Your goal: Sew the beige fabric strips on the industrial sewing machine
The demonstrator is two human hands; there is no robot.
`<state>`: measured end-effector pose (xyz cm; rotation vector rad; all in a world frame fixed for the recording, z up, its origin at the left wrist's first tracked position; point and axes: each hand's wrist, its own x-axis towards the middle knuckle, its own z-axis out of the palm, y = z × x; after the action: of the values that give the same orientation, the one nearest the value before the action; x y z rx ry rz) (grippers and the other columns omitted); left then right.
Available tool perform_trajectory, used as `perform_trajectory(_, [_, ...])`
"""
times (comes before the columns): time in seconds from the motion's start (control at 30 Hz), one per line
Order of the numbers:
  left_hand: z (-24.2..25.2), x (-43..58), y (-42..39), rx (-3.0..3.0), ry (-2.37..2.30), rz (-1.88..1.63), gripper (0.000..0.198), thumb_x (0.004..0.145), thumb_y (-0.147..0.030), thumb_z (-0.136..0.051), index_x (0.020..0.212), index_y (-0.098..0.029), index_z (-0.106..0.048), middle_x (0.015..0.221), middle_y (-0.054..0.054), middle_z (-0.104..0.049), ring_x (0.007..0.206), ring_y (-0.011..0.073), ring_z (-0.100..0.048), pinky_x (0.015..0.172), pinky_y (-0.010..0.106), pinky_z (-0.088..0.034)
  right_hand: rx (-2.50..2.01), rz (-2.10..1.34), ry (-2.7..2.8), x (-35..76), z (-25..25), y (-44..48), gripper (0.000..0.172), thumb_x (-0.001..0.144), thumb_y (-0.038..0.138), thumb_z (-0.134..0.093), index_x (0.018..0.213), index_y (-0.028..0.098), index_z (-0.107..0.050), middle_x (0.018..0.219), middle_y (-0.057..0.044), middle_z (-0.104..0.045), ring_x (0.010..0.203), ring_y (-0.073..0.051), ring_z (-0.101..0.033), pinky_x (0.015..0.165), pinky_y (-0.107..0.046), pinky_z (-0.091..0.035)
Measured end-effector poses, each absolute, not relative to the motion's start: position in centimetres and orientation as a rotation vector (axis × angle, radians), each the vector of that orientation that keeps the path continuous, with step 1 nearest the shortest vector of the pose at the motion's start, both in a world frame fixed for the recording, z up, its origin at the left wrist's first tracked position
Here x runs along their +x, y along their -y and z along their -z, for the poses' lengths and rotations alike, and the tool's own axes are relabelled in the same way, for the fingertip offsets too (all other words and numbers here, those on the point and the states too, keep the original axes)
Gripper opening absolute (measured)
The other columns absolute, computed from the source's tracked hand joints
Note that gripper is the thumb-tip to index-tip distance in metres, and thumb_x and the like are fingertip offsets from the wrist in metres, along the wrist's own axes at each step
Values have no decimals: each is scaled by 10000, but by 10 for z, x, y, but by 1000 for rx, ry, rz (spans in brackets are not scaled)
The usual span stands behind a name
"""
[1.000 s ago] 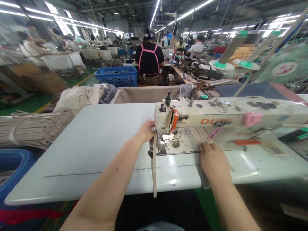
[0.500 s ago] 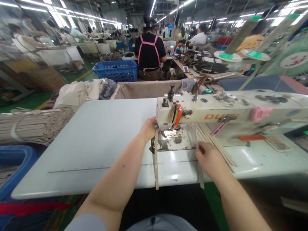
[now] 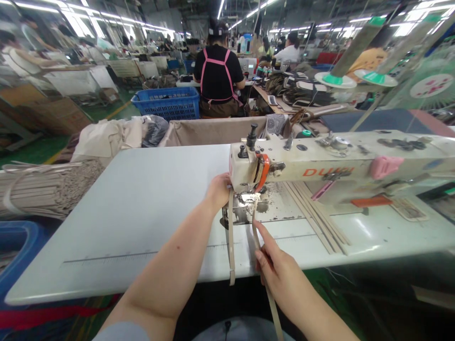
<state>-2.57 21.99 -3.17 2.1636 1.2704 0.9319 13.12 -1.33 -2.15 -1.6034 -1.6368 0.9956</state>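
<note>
A sewing machine (image 3: 305, 163) stands on a pale table. My left hand (image 3: 219, 190) is at the left side of its head, by the upper end of a beige strip (image 3: 231, 237) that hangs down over the table's front edge; its fingertips are hidden behind the machine head. My right hand (image 3: 272, 258) holds a second beige strip (image 3: 254, 227) between thumb and fingers, the index finger stretched along it. This strip's far end lies at the needle area, and its tail hangs below the table edge. Several loose strips (image 3: 316, 218) lie to the right.
A tied bundle of strips (image 3: 46, 187) and a blue bin (image 3: 21, 251) are at the left. Behind the table stand a cloth-lined bin (image 3: 216, 132) and a blue basket (image 3: 167, 102). A person in a pink-strapped apron (image 3: 218, 71) sits beyond. Thread cones (image 3: 353, 52) rise at the right.
My right hand has moved left and nearer to me, bringing its strip from the right side of the machine plate to the needle area. My left hand has stayed by the machine head.
</note>
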Motion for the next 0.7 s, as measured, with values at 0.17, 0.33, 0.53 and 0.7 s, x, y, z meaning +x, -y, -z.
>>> perform_trajectory(0.17, [31,-24,-221,2166,-1318,-903,167,698,-86,-704,816,-165,-793,926,50,-805,913,264,-733,852,317,-579,-1569,-1037,1702,127,26,28,572,1038,350,-342,1596,226,-369,809,-46,-694,669,-192,-653,678,-297,-524])
perform_trajectory(0.33, [32,-25,-220,2168,-1310,-953,264,705,-106,-725,946,-178,-806,972,54,-809,962,279,-732,855,324,-579,-1576,-1177,1608,127,37,19,557,1028,335,-365,1572,219,-386,757,-9,-662,584,-173,-623,612,-290,-507])
perform_trajectory(0.53, [38,-24,-221,2160,-1350,-969,184,754,-155,-709,912,-178,-800,1002,68,-809,966,285,-733,867,341,-577,-1571,-1224,1500,127,39,5,517,1020,314,-384,1532,249,-414,682,41,-606,531,-159,-615,578,-279,-506])
perform_trajectory(0.7, [39,-24,-221,2152,-1373,-965,153,755,-154,-699,879,-175,-786,967,65,-808,926,276,-737,828,325,-578,-1565,-1224,1490,127,38,0,508,1010,288,-385,1514,238,-427,686,42,-608,504,-149,-610,554,-271,-514])
